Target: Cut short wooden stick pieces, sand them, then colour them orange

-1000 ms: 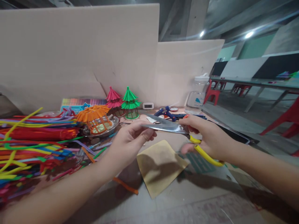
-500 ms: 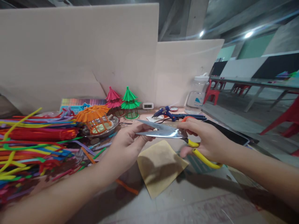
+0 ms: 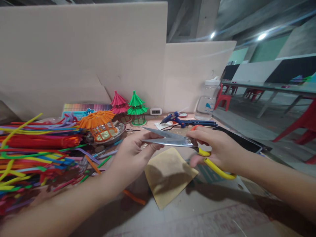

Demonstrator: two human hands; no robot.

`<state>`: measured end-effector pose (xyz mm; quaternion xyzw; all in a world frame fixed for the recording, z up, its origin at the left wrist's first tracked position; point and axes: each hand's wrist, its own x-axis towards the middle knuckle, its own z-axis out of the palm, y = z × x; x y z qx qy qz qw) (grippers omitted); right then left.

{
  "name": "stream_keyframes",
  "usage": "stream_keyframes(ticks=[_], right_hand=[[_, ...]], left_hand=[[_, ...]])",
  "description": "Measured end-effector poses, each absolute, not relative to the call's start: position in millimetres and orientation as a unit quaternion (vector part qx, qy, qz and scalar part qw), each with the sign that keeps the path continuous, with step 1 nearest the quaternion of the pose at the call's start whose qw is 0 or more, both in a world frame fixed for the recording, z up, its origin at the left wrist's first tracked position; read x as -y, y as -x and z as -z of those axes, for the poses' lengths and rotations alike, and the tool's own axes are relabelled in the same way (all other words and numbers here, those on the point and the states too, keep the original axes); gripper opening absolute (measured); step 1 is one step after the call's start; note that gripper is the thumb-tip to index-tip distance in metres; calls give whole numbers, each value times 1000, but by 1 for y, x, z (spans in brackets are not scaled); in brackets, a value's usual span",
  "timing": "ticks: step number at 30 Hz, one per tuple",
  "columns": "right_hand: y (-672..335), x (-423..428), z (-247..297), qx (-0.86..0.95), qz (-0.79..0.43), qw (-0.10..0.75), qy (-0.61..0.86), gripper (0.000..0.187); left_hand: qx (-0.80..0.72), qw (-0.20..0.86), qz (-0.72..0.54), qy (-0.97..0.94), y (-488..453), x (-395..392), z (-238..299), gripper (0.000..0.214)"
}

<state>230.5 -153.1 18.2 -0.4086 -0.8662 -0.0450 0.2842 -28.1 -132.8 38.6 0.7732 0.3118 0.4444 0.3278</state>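
My right hand is wrapped round the scissors, which have a yellow and an orange-red handle loop. The blades are spread apart and point left, at the fingers of my left hand. Thumb and fingers of that hand are pinched together beside the blade tips. Whatever it may grip there is hidden or too small to make out. Below the scissors, a square of tan paper lies on the table with shadows of the hands across it.
Bundles of coloured pipe cleaners cover the left side. An orange pipe-cleaner roof model sits in a metal dish; pink and green models stand behind. At the back are a glue gun, a small clock and a water bottle.
The bright glint on the lower scissor blade has faded, and the blade tips sit very slightly farther left. Both hands stay in nearly the same place.
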Motion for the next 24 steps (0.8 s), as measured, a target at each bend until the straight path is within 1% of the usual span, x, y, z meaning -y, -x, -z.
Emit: stream_keyframes(ticks=[2, 5, 9, 11, 13, 15, 17, 20, 24], right_hand=[[-231, 153, -18, 867, 56, 286, 405, 65], [-231, 153, -19, 868, 58, 283, 404, 56], [-230, 153, -20, 860, 14, 289, 421, 47], [-229, 153, -20, 851, -14, 296, 434, 50], [-230, 151, -19, 837, -29, 304, 454, 61], [-231, 150, -18, 825, -32, 308, 473, 68], [-232, 149, -17, 823, -29, 308, 477, 68], [-231, 150, -18, 835, -32, 302, 458, 68], [-228, 152, -20, 847, -46, 282, 448, 63]], left_hand=[[-310, 329, -445, -773, 27, 133, -38, 12], [-314, 317, -447, -775, 28, 132, -35, 12], [-330, 307, -441, -776, 30, 129, -33, 17], [-327, 319, -435, -776, 30, 130, -35, 19], [-318, 341, -439, -768, 30, 131, -37, 17], [-312, 363, -447, -756, 30, 132, -38, 13], [-310, 371, -451, -750, 30, 132, -38, 11], [-305, 350, -451, -763, 30, 130, -37, 11], [-301, 344, -452, -766, 32, 127, -35, 10]])
